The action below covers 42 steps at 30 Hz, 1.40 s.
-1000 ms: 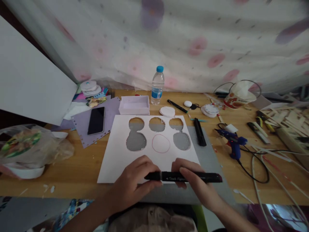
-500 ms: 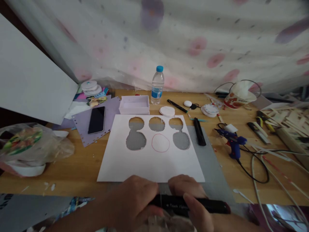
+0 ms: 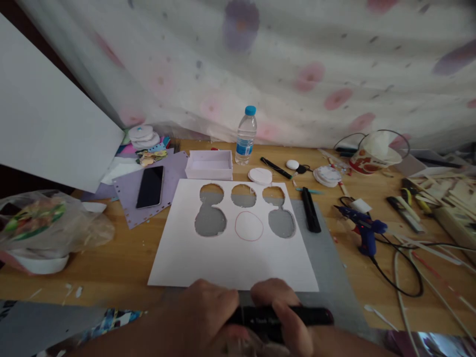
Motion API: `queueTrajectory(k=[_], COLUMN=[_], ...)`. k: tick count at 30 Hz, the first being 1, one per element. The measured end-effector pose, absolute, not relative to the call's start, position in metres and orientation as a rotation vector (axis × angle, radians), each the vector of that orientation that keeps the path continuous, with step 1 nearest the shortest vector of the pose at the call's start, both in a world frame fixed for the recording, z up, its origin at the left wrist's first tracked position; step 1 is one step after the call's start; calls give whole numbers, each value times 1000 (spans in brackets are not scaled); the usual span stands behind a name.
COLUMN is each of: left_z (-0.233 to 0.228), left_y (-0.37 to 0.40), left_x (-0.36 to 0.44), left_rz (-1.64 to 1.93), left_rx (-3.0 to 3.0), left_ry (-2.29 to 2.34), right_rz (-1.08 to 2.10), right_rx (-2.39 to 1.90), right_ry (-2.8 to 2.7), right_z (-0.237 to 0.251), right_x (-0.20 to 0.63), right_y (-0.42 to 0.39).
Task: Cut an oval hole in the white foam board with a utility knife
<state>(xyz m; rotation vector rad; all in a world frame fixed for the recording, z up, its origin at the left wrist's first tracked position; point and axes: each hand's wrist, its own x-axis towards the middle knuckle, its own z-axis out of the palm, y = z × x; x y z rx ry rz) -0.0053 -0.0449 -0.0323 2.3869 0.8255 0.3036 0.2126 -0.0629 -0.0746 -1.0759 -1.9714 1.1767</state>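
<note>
Both hands are closed on a thick black marker (image 3: 260,318) with pale lettering and a reddish tip at its right end. My left hand (image 3: 208,310) grips its left end, and my right hand (image 3: 284,312) wraps round the barrel from the right. Just beyond them lies a white sheet (image 3: 201,263) of paper or board with several rough-edged round holes and one red-drawn circle (image 3: 249,226). Under the sheet is a grey mat (image 3: 334,267). A second black marker (image 3: 311,209) rests on the mat, right of the sheet. Clear material below my hands is blurred.
Behind the sheet stand a white box (image 3: 208,165), a water bottle (image 3: 246,136) and white discs (image 3: 260,175). A phone (image 3: 150,187) lies on purple paper at left, near a plastic bag (image 3: 55,228). At right are a blue glue gun (image 3: 364,228), its cable and wooden sticks (image 3: 449,191).
The view has shifted slightly. Both hands and the marker between them sit a little further left, with my hands closer together. The sheet and table items keep their places.
</note>
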Motion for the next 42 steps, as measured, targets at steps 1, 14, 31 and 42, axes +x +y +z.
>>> queueTrajectory(k=[1, 14, 31, 42], left_z=[-33, -21, -10, -7], left_y=[-41, -13, -6, -14], left_x=[-10, -22, 15, 12], left_rz=[305, 220, 812, 813], left_rx=[2371, 1969, 1006, 1086], left_ry=[838, 817, 626, 590], right_rz=[1218, 583, 703, 700], right_rx=[-1042, -732, -817, -787], right_ry=[-1990, -2665, -2494, -2411], right_z=[-68, -23, -11, -27], right_x=[218, 245, 218, 216], right_y=[-54, -26, -45, -53])
